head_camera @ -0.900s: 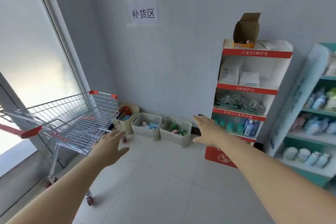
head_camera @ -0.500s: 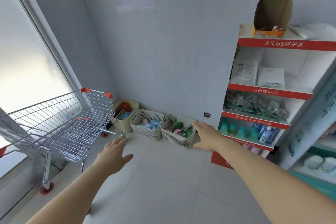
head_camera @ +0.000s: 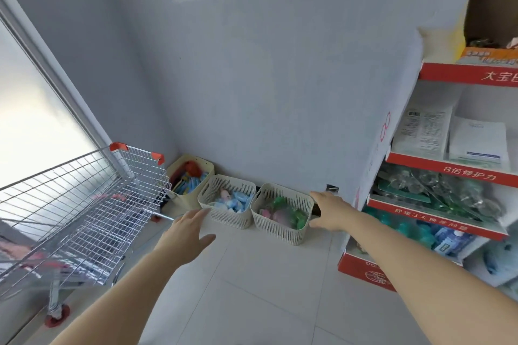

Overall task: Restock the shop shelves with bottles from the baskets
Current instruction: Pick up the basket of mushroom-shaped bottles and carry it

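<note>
head view looks down at the floor by the grey wall. the right basket (head_camera: pixel 280 230) sits there with green and pink bottles (head_camera: pixel 281 214) in it. the middle basket (head_camera: pixel 228 218) touches it and has small blue bottles (head_camera: pixel 236 202) inside. the red shelf (head_camera: pixel 437 220) stands just beside the right basket. the left hand (head_camera: pixel 187 235) is stretched out with flat, spread fingers and holds nothing. the right hand (head_camera: pixel 330 211) is flat and spread too, near the rim of the right basket, and holds nothing. i think the bottles are small, light and made of smooth plastic, so they could slip. they look stiff and not easy to break. a good way is to wrap the fingers round the fat middle of one bottle, not the cap
</note>
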